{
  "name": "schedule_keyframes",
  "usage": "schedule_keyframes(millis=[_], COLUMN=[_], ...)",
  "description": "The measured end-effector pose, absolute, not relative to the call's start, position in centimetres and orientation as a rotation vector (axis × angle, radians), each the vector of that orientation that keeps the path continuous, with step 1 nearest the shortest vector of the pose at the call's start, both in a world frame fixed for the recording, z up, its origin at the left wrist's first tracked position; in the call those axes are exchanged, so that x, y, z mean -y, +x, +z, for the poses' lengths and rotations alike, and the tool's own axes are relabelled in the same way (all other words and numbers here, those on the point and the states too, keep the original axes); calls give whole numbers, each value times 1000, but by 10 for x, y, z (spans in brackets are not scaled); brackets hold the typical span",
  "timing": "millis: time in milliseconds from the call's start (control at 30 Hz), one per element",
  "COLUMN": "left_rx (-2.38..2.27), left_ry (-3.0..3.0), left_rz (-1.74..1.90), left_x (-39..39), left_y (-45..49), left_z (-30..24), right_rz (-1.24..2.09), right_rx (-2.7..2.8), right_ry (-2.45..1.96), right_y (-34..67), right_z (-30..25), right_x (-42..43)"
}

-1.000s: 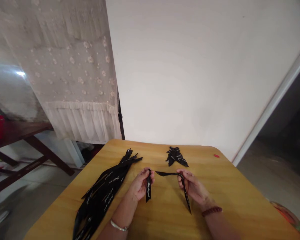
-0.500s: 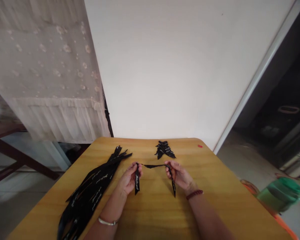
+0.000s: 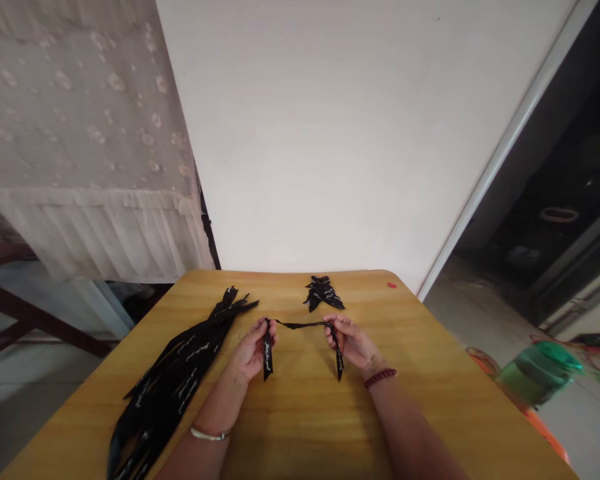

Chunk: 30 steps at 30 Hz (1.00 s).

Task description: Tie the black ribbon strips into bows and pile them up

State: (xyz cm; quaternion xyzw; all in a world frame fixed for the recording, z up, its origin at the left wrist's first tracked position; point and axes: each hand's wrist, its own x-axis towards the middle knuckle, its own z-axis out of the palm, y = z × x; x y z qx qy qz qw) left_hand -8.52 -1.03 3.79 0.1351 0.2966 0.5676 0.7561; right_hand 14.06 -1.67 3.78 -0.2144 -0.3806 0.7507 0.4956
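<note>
Left grip (image 3: 253, 350) and right grip (image 3: 353, 345) pinched closed on black printed ribbon (image 3: 300, 325), stretched between them above mid-worktop (image 3: 290, 427). Risk: slick satin slips from loose pinch; tail snags long ribbon bundle (image 3: 175, 377) nearby.

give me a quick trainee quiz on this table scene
1. Which hand wears the dark beaded bracelet, left or right?
2. True or false: the left hand and the right hand both grip one black ribbon.
3. Which is larger: the ribbon pile beside the left hand, or the ribbon bunch near the far edge of the wooden table?

Key: 1. right; 2. true; 3. the ribbon pile beside the left hand
</note>
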Motion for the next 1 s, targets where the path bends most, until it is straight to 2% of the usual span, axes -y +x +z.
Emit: schedule_keyframes(millis=[1000], left_rx=[-516], left_ry=[470], left_rz=[1068], left_x=[22], left_y=[-86], left_z=[43], right_rz=[1787], right_rx=[750], right_ry=[-625], right_y=[138], right_z=[33], right_x=[17])
